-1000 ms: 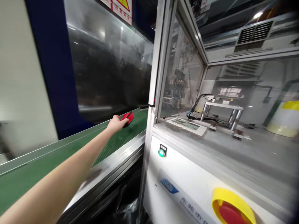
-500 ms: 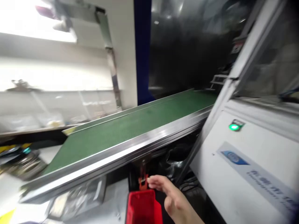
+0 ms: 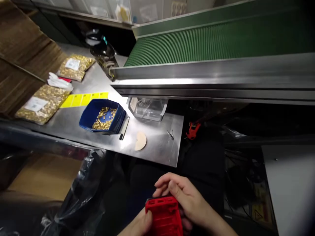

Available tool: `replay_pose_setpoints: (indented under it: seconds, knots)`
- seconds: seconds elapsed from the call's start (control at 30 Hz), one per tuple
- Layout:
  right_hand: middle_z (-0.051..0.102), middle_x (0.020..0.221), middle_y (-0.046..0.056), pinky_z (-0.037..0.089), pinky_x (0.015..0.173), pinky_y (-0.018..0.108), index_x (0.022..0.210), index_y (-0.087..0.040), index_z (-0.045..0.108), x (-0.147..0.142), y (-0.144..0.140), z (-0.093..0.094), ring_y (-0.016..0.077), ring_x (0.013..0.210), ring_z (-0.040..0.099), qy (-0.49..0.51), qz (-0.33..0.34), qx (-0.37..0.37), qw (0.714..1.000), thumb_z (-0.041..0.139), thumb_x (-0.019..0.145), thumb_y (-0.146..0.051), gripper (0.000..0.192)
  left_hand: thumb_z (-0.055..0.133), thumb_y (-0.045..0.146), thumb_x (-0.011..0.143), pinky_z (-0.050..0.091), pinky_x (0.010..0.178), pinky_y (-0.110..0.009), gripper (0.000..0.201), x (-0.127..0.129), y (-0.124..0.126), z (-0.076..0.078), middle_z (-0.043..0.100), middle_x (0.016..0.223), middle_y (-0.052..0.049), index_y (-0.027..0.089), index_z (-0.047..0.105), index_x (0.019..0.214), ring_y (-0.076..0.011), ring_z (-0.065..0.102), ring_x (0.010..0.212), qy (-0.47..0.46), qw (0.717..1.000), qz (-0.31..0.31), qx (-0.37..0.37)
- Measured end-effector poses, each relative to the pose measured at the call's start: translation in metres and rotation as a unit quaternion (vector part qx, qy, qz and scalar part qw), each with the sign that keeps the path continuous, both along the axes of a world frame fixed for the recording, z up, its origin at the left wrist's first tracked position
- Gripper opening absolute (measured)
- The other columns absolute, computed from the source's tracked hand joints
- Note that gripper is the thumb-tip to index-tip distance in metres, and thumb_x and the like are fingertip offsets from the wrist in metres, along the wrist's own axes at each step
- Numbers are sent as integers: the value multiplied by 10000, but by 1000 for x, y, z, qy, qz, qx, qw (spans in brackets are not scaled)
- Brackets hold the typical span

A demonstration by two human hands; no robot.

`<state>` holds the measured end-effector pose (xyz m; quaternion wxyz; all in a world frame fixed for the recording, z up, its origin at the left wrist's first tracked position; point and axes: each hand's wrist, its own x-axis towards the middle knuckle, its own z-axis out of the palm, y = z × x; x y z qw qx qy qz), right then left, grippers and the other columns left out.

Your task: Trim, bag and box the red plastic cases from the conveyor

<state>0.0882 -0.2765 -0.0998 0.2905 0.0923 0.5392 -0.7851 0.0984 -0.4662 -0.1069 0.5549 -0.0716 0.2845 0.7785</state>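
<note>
Bottom of view, nearest: red plastic part (image 3: 164, 216) held in front of the body, below the near edge of the surface (image 3: 157, 144). Right hand (image 3: 187, 200) curls over its top and right side, grip closed on it, fingers (image 3: 169, 183) bent across the upper edge. Left hand (image 3: 139, 226) mostly cut off by the frame; thumb presses the part's left edge, so that grip also pinches the part.

Black plastic bag (image 3: 81, 196) hangs to the left, below the surface.

On the surface, near edge: tan half-round piece (image 3: 140, 141). Further in: blue bin (image 3: 102, 116) of small gold pieces. Left side: two clear bags of gold pieces (image 3: 41, 103), yellow label strip (image 3: 83, 99).

Far edge: green conveyor belt (image 3: 209, 42) with steel side rail.

Versus half a second earlier: view has dropped from belt to surface; the left hand has joined the right on the part.
</note>
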Motion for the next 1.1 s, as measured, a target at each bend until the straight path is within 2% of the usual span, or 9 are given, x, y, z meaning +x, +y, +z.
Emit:
replay_pose_setpoints:
  seconds: [0.07, 0.17, 0.3, 0.43, 0.57, 0.63, 0.77, 0.97, 1.1]
  knots:
    - [767, 936, 81, 528, 692, 265, 1048, -187, 717, 11, 4, -5, 165, 778, 689, -12, -44, 14, 999, 513, 1031, -542, 411, 570, 835, 818, 389, 1147, -642, 945, -3, 7, 2, 673, 1345, -238, 103, 611, 1415, -473, 599, 1289, 12, 998, -44, 53]
    - [746, 883, 61, 516, 703, 251, 1000, -187, 723, 23, 9, -3, 144, 761, 655, -1, -73, 47, 996, 524, 1043, -486, 362, 505, 916, 749, 395, 1153, -612, 1040, -8, 14, 3, 675, 1322, -244, 69, 669, 1330, -464, 589, 1298, 42, 992, -97, 73]
    - [737, 881, 46, 515, 743, 252, 1007, -199, 720, 34, 15, 2, 143, 797, 657, 14, -90, 42, 995, 501, 1064, -431, 324, 550, 924, 680, 495, 1065, -563, 1027, -5, 19, 1, 733, 1182, -222, 66, 722, 1218, -432, 677, 1164, 50, 993, -96, 45]
    - [699, 840, 26, 493, 710, 240, 931, -199, 690, 41, 19, -3, 135, 763, 636, 21, -107, 37, 993, 514, 1059, -419, 309, 556, 896, 719, 554, 994, -453, 968, -1, 23, -2, 758, 1100, -200, 72, 733, 1196, -368, 718, 1086, 60, 993, -99, 34]
    - [600, 766, -16, 434, 653, 210, 878, -210, 668, 46, 24, -9, 103, 695, 553, 48, -136, 105, 984, 567, 1037, -402, 269, 527, 896, 742, 565, 971, -456, 969, 1, 26, -3, 769, 1054, -198, 70, 734, 1204, -363, 728, 1054, 54, 992, -108, 31]
    - [624, 802, -5, 451, 691, 222, 930, -220, 698, 48, 26, -10, 114, 733, 577, 70, -132, 112, 982, 531, 1054, -394, 271, 522, 885, 759, 562, 971, -462, 955, 1, 27, -3, 772, 1055, -195, 79, 723, 1231, -362, 727, 1056, 57, 993, -104, 12]
    - [704, 869, 28, 502, 754, 264, 1009, -223, 713, 52, 30, -13, 153, 811, 651, 82, -99, 61, 990, 440, 1087, -387, 329, 529, 867, 782, 558, 978, -472, 939, 5, 30, -1, 771, 1074, -203, 83, 706, 1267, -362, 727, 1061, 73, 993, -96, 7]
    - [611, 817, 3, 457, 721, 254, 885, -222, 689, 52, 38, -19, 136, 770, 588, 143, -126, 128, 973, 521, 1057, -396, 297, 474, 885, 794, 549, 997, -532, 957, 16, 40, 2, 761, 1105, -229, 66, 736, 1214, -392, 731, 1055, 55, 996, -73, -13]
    - [721, 917, 36, 519, 763, 277, 1046, -234, 722, 50, 46, -20, 167, 849, 679, 114, -65, 31, 991, 426, 1092, -385, 335, 486, 873, 805, 511, 1047, -566, 933, 27, 48, 5, 754, 1141, -223, 77, 733, 1224, -399, 723, 1086, 23, 999, -37, -9]
